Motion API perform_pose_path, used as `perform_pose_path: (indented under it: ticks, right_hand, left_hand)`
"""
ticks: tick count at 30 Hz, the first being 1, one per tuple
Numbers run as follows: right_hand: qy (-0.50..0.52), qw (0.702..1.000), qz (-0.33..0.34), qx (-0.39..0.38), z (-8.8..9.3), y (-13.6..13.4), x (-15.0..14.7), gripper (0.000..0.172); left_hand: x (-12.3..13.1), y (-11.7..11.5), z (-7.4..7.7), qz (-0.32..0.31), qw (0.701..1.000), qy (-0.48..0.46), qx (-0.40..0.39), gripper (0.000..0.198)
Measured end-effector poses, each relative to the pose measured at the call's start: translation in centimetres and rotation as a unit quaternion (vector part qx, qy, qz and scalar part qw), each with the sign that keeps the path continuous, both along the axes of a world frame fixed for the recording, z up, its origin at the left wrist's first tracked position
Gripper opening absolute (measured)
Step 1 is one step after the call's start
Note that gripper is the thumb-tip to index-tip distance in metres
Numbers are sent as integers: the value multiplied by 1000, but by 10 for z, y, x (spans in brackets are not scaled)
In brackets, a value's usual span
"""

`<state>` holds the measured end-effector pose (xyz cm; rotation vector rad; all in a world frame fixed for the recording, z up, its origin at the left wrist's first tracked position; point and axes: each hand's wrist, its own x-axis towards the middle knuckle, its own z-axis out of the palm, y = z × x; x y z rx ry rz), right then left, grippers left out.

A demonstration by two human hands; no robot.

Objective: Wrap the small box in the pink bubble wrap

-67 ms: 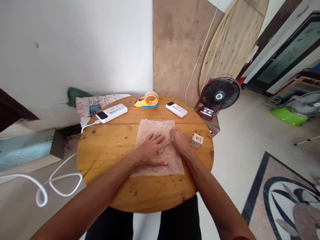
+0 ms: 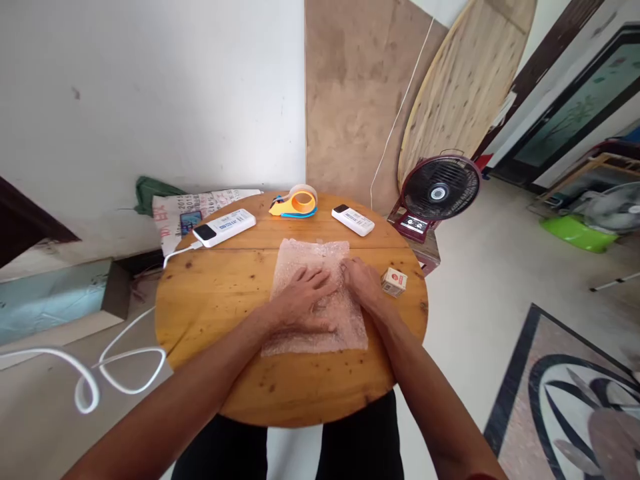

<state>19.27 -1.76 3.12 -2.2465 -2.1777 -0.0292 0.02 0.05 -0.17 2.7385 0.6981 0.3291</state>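
Note:
A pink sheet of bubble wrap (image 2: 306, 257) lies flat in the middle of a round wooden table (image 2: 220, 293). My left hand (image 2: 303, 301) rests palm down on the sheet, fingers stretched out and slightly apart. My right hand (image 2: 361, 281) also lies flat on the sheet's right side, fingers pointing left, touching the left hand's fingertips. Neither hand holds anything. A small cardboard box (image 2: 394, 281) stands just right of my right hand.
At the table's far side lie a white remote with a cable (image 2: 224, 227), an orange tape dispenser (image 2: 295, 201) and a second white remote (image 2: 353, 219). A dark red fan (image 2: 439, 189) stands on the floor to the right. A white cable (image 2: 115, 360) loops on the floor, left.

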Motion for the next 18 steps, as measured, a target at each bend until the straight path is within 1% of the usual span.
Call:
perform_pose_path:
  ticks: [4,6,7,8,9,10,11,13,15,16,17,18]
  right_hand:
    - [38,998,31,34,20,-15,15,33]
    - [40,996,37,71,29,-25,32,34]
    - [33,995,37,82,32,-30,43,38]
    - [19,996,37,72,34,-35,55,44]
    - [5,998,25,59,33,-40,68,53]
    - [-4,999,3,43,32,-43,79,57]
    - [-2,999,-22,23,29,-46,90,53]
    - [28,998,-64,-7,24,-52,103,39]
    - [80,993,-84,4,25,-56,104,31]
    - [120,989,-80,19,28,-59,99,30]
    - [170,983,-63,36,33,-62,91,31]
    - [233,971,-32,45,40,-65,79,31]
  left_hand:
    - [0,1,0,2,1000,4,5,88]
    - [0,1,0,4,1000,-1,9,87]
    - [0,1,0,5,1000,-4,10,86]
    - [0,1,0,5,1000,-5,11,87]
    - [0,0,0,5,1000,-6,12,87]
    - [0,0,0,4,1000,-6,13,87]
    - [0,0,0,5,1000,-6,13,87]
    - [0,0,0,5,1000,-7,12,86]
    - [0,0,0,6,1000,-11,10,84]
    - [-1,0,1,6,1000,-13,10,84]
    - [-1,-1,1,4,1000,-15,10,83]
    - [-1,-1,1,2,1000,-18,10,83]
